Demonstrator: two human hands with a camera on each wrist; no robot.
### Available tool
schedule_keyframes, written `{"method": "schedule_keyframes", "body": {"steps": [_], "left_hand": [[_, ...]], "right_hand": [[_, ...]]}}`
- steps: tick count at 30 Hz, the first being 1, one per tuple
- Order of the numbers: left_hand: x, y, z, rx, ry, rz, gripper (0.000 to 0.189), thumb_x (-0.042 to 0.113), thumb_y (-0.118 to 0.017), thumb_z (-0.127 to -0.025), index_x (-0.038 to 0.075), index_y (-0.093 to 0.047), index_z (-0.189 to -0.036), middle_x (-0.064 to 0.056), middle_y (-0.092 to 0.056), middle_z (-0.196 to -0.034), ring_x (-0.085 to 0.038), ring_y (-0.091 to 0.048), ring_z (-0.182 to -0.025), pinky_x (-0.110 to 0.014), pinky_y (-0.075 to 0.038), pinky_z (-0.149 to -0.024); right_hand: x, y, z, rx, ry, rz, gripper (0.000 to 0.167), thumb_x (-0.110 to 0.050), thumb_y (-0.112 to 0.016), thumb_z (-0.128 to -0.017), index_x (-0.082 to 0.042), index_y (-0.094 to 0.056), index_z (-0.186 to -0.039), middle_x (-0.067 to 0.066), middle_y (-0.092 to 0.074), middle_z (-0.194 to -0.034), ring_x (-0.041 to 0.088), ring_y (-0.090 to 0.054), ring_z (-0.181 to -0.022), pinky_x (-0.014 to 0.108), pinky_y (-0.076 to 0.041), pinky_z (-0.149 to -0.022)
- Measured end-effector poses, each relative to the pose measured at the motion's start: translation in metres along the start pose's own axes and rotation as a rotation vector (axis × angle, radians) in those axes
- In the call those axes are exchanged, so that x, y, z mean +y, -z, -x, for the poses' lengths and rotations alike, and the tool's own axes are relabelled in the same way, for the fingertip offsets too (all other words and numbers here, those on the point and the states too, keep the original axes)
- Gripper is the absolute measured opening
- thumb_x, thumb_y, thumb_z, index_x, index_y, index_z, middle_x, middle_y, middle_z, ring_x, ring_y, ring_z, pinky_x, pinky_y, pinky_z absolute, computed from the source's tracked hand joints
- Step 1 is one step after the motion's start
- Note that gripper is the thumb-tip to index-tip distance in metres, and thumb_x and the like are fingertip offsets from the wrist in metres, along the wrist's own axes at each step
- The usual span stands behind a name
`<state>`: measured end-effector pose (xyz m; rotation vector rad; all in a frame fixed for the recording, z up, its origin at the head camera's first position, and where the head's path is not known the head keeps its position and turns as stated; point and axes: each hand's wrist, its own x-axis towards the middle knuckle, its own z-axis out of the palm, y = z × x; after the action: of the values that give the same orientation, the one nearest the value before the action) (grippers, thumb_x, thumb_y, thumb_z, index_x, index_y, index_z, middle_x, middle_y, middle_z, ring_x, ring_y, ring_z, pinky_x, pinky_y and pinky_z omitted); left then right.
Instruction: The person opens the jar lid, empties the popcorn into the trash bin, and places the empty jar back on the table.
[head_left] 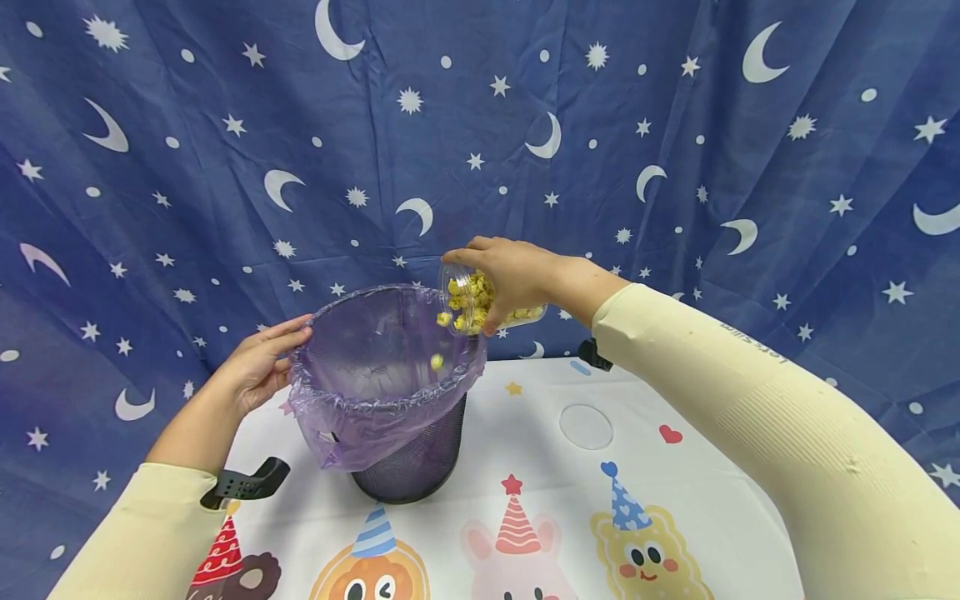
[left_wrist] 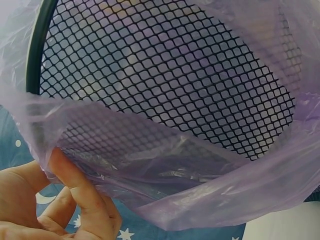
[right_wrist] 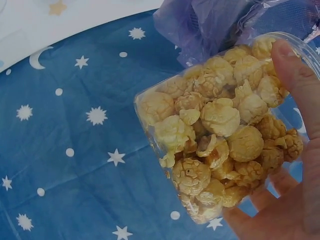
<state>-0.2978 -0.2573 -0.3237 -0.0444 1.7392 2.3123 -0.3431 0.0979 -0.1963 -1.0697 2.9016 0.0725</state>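
Note:
A black mesh trash can [head_left: 418, 458], lined with a purple plastic bag [head_left: 352, 429], leans toward the left on the table. My left hand [head_left: 258, 364] grips its rim at the left, fingers on the bag folded over the edge. At the opposite side of the rim, my right hand [head_left: 517, 275] holds a clear plastic jar [head_left: 534, 314] on its side, mouth toward the can. Yellow popcorn [right_wrist: 220, 120] fills much of the jar, and some sits at its mouth. One loose popcorn piece [head_left: 437, 362] shows inside the can's opening. The can's bottom inside is hidden in the head view.
A round clear disc, like a lid [head_left: 586, 427], lies on the white tablecloth [head_left: 532, 433] right of the can. Cartoon animals in party hats are printed along the front. A blue curtain [head_left: 465, 108] with moons and stars hangs close behind the table.

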Motion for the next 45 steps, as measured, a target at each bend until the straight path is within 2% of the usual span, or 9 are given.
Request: {"method": "schedule_keyframes", "body": {"steps": [4,7,9,14,21,28,33,41,45], "left_hand": [[-0.0003,-0.0003,0.0004,0.001,-0.005,-0.003,0.018,0.018,-0.064,-0.097,0.033,-0.072,-0.103,0.006,-0.049,-0.115,-0.001,-0.054,-0.068,-0.017,-0.053,-0.064],[-0.0006,-0.0004,0.0005,0.002,-0.001,-0.013,0.017,0.019,-0.064,-0.097,0.033,-0.070,-0.105,0.005,-0.044,-0.119,-0.001,-0.054,-0.070,-0.017,-0.053,-0.064],[-0.0006,-0.0002,0.0005,-0.002,0.002,-0.013,0.017,0.019,-0.064,-0.097,0.033,-0.070,-0.106,0.004,-0.043,-0.121,-0.003,-0.059,-0.079,-0.018,-0.055,-0.068],[-0.0005,0.0001,-0.0002,0.001,0.002,-0.014,0.017,0.019,-0.064,-0.097,0.032,-0.069,-0.107,0.004,-0.043,-0.120,-0.003,-0.058,-0.076,-0.018,-0.055,-0.066],[-0.0004,0.0008,-0.0010,-0.003,0.008,-0.011,0.017,0.019,-0.064,-0.097,0.032,-0.069,-0.107,0.004,-0.046,-0.119,-0.005,-0.063,-0.088,-0.020,-0.057,-0.074],[-0.0001,0.0009,-0.0018,-0.001,0.010,-0.021,0.016,0.020,-0.064,-0.097,0.033,-0.069,-0.105,0.004,-0.045,-0.118,-0.005,-0.064,-0.089,-0.020,-0.057,-0.074],[-0.0001,0.0006,-0.0022,0.002,0.009,-0.018,0.017,0.020,-0.064,-0.097,0.032,-0.069,-0.107,0.005,-0.045,-0.121,-0.006,-0.064,-0.092,-0.021,-0.057,-0.076],[-0.0001,0.0000,-0.0015,0.014,0.014,-0.027,0.016,0.020,-0.065,-0.096,0.032,-0.068,-0.107,0.006,-0.042,-0.123,-0.006,-0.065,-0.094,-0.020,-0.057,-0.077],[0.0002,-0.0002,-0.0014,0.012,0.012,-0.030,0.016,0.021,-0.065,-0.097,0.032,-0.068,-0.106,0.006,-0.042,-0.123,-0.005,-0.065,-0.094,-0.020,-0.057,-0.077]], "right_hand": [[-0.0005,0.0001,-0.0001,-0.004,-0.007,-0.001,0.110,-0.040,-0.091,-0.068,-0.033,-0.025,-0.156,0.002,-0.035,-0.152,0.027,-0.040,-0.136,0.049,-0.042,-0.108],[-0.0005,-0.0002,-0.0008,-0.006,-0.004,0.011,0.110,-0.039,-0.091,-0.068,-0.034,-0.025,-0.155,0.001,-0.035,-0.152,0.027,-0.039,-0.136,0.049,-0.041,-0.108],[-0.0006,0.0000,-0.0012,-0.007,0.000,0.022,0.110,-0.038,-0.091,-0.068,-0.034,-0.025,-0.155,0.002,-0.035,-0.152,0.028,-0.039,-0.137,0.050,-0.040,-0.109],[-0.0012,0.0011,-0.0020,-0.007,0.000,0.053,0.111,-0.040,-0.091,-0.067,-0.036,-0.024,-0.155,0.002,-0.035,-0.152,0.029,-0.039,-0.136,0.051,-0.040,-0.110],[-0.0040,0.0032,-0.0018,-0.020,0.000,0.069,0.112,-0.040,-0.091,-0.068,-0.036,-0.022,-0.156,0.002,-0.035,-0.153,0.027,-0.037,-0.138,0.051,-0.037,-0.111],[-0.0065,0.0037,-0.0021,-0.029,0.003,0.096,0.112,-0.040,-0.090,-0.069,-0.034,-0.021,-0.157,0.001,-0.034,-0.155,0.028,-0.033,-0.141,0.053,-0.028,-0.116],[-0.0060,0.0034,-0.0025,-0.029,-0.007,0.085,0.113,-0.039,-0.090,-0.069,-0.035,-0.020,-0.156,0.001,-0.034,-0.156,0.029,-0.033,-0.141,0.054,-0.029,-0.115],[-0.0053,0.0028,-0.0044,-0.018,-0.016,0.099,0.111,-0.044,-0.090,-0.068,-0.020,-0.024,-0.153,0.000,-0.038,-0.154,0.028,-0.036,-0.140,0.049,-0.030,-0.116],[-0.0051,0.0024,-0.0048,-0.007,-0.018,0.110,0.110,-0.046,-0.089,-0.068,-0.020,-0.026,-0.154,0.000,-0.038,-0.155,0.027,-0.035,-0.140,0.050,-0.028,-0.116]]}}
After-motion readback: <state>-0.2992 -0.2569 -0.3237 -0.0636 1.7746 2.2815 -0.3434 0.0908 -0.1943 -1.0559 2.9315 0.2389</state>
